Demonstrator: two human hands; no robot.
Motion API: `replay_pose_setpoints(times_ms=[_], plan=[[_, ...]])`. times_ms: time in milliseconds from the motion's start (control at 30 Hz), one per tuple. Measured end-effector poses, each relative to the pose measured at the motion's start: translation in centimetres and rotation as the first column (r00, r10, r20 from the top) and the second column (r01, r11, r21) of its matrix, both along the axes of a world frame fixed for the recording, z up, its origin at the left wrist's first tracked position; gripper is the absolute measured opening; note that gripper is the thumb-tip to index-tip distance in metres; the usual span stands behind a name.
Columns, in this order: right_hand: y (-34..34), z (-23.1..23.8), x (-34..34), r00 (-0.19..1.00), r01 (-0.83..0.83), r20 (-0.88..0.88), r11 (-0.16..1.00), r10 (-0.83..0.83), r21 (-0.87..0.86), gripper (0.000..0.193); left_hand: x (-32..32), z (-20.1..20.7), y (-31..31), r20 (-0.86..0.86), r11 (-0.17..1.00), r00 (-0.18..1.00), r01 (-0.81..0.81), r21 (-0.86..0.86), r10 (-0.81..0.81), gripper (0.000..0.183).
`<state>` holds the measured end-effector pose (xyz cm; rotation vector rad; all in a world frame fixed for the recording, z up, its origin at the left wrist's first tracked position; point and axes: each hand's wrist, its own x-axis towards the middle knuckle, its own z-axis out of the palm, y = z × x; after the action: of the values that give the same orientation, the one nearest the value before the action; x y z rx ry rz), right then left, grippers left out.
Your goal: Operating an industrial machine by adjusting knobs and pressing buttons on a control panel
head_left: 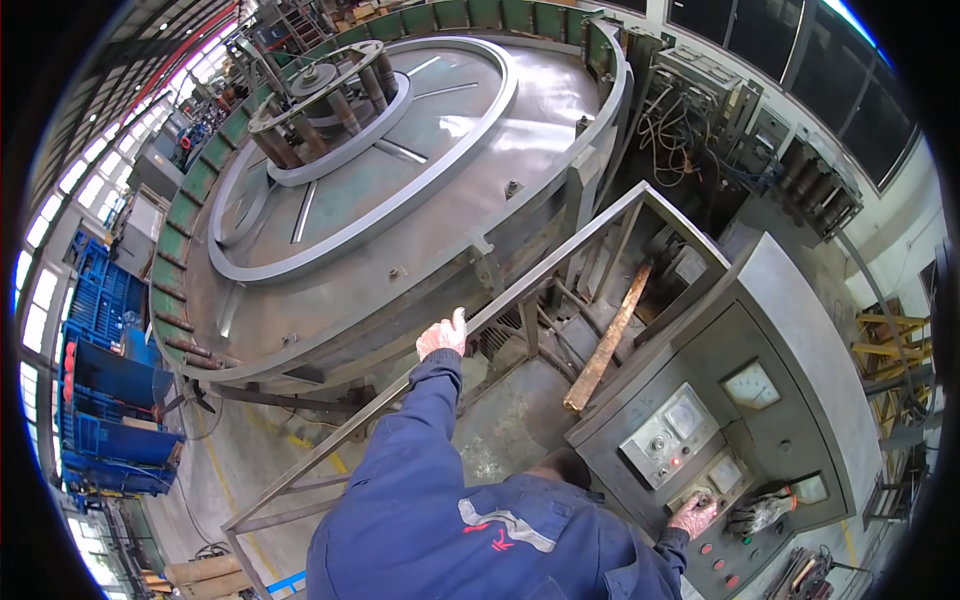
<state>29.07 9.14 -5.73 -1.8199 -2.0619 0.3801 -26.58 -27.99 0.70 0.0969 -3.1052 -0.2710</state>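
My left hand [443,335] rests on the metal railing [545,265], its fingers curled over the bar and its thumb sticking up. Beyond the rail lies a big round machine table [460,150] carrying a grey metal ring [375,235]. On my right, at the sloping grey control console [790,400], the fingers of my right hand [692,515] close around a small dark knob [704,497] below a meter. Beside that hand a pair of dirty grey work gloves [758,513] lies on the panel. Both arms wear dark blue sleeves.
A wooden plank [608,338] leans inside the railing frame. Left of the machine stand blue metal racks [110,380]. Coiled cables [670,130] hang by equipment at the back right. Red push buttons [719,565] sit low on the console.
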Motion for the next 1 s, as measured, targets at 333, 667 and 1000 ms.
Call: replay_pose_setpoints(times_ms=[333,667,1000], plan=[[-0.04,-0.73,0.27,0.996,0.005,-0.087,1.000,-0.002,0.031,0.043,-0.27,-0.85,-0.04,-0.007,1.000,1.000,-0.002,-0.015,0.002,0.073],[0.12,-0.32,-0.16,0.999,0.026,0.030,0.999,-0.027,0.019,0.040,-0.27,-0.83,-0.03,0.040,1.000,0.999,-0.008,-0.018,0.008,0.074],[0.15,-0.56,0.04,1.000,0.027,-0.009,0.999,-0.027,0.024,0.042,-0.17,-0.27,0.22,0.053,1.000,0.999,-0.002,-0.014,0.003,0.075]])
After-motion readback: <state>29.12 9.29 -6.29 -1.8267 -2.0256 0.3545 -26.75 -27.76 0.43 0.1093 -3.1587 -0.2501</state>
